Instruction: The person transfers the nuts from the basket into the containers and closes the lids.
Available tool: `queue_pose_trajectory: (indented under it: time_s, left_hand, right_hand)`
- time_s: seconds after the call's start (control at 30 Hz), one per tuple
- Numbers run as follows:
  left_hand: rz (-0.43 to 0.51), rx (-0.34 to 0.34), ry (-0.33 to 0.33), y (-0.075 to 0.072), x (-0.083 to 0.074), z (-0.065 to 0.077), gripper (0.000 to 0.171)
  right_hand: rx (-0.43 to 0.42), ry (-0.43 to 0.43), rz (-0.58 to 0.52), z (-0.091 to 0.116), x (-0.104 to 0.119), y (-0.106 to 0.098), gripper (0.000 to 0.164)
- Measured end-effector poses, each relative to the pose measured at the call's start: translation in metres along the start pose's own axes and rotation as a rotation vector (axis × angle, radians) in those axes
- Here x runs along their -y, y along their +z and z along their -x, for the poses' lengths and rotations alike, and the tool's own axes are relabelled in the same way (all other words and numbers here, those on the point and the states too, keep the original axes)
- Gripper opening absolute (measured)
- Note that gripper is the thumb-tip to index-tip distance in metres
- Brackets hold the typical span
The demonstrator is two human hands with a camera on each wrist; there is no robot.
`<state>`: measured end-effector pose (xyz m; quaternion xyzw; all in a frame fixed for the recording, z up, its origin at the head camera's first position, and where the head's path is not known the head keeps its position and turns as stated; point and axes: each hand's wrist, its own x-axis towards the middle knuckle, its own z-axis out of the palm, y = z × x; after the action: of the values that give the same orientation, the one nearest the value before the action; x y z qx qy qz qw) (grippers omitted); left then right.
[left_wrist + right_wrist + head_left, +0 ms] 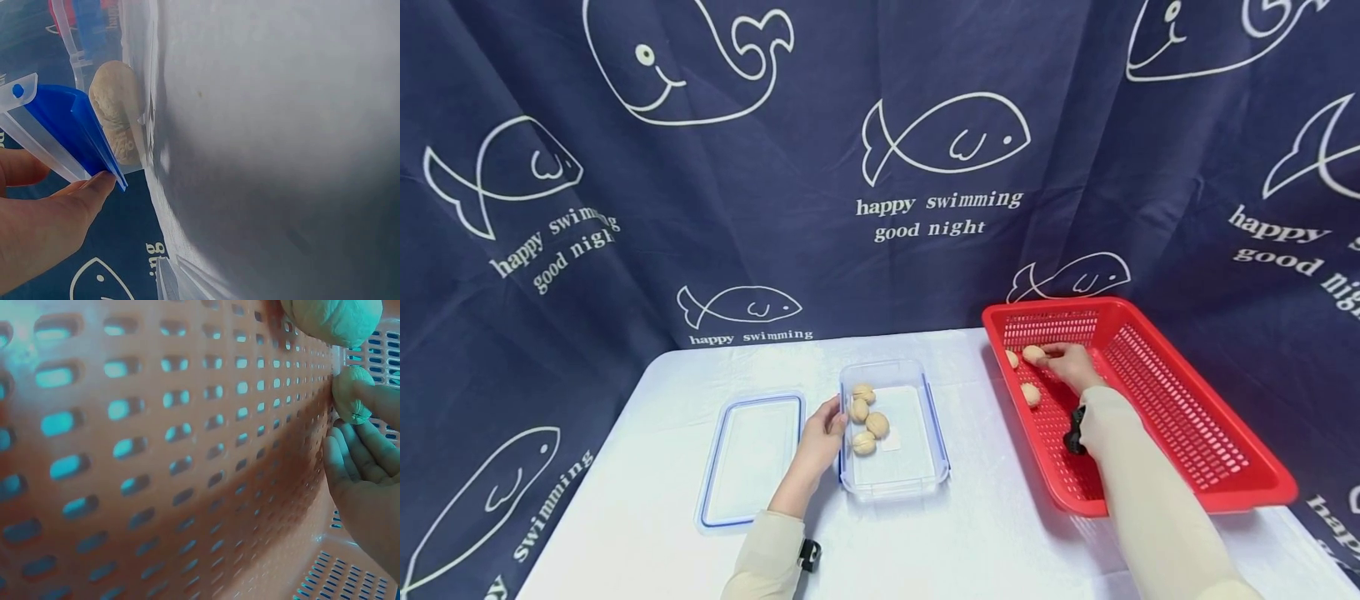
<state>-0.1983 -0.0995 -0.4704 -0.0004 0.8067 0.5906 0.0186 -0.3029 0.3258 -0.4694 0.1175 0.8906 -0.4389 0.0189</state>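
My right hand [1072, 367] is inside the red basket [1187, 375], its thumb and fingers pinching a walnut [353, 394] near the far left corner. Two more walnuts lie along the basket's left side, one of them nearer me [1030, 395]. A clear plastic box [917, 483] with blue latches stands mid-table, uncovered. Several walnuts [877, 425] are gathered along its left side. My left hand [822, 433] grips the box's left wall; in the left wrist view the thumb [94, 190] presses the blue latch [69, 125], which hangs outward.
The clear lid [752, 458] with a blue seal lies flat on the white table [625, 500], left of the box. A dark blue curtain [820, 208] with fish drawings hangs behind and beside the table. The basket stands near the table's right edge.
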Motion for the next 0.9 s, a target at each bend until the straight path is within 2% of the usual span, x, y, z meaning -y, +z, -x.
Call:
queue_pose_trajectory:
  time_s: [0.17,0.3,0.53,0.9]
  left_hand:
    - [0.006,0.001,-0.002,0.000,-0.001,0.000,0.043]
    - [0.008,0.003,-0.003,0.000,-0.002,0.001,0.043]
    - [0.004,0.000,-0.004,0.001,-0.001,0.000,0.043]
    - [-0.005,0.000,-0.001,0.001,-0.001,0.000,0.043]
  right_hand:
    - [0.021,0.006,0.003,0.002,0.001,-0.001,0.058]
    - [0.010,0.010,0.023,0.003,0.000,-0.001,0.058]
    - [-0.039,-0.063,0.001,0.005,0.000,-0.003,0.049]
    - [-0.081,-0.124,0.017,0.012,0.009,-0.014,0.050]
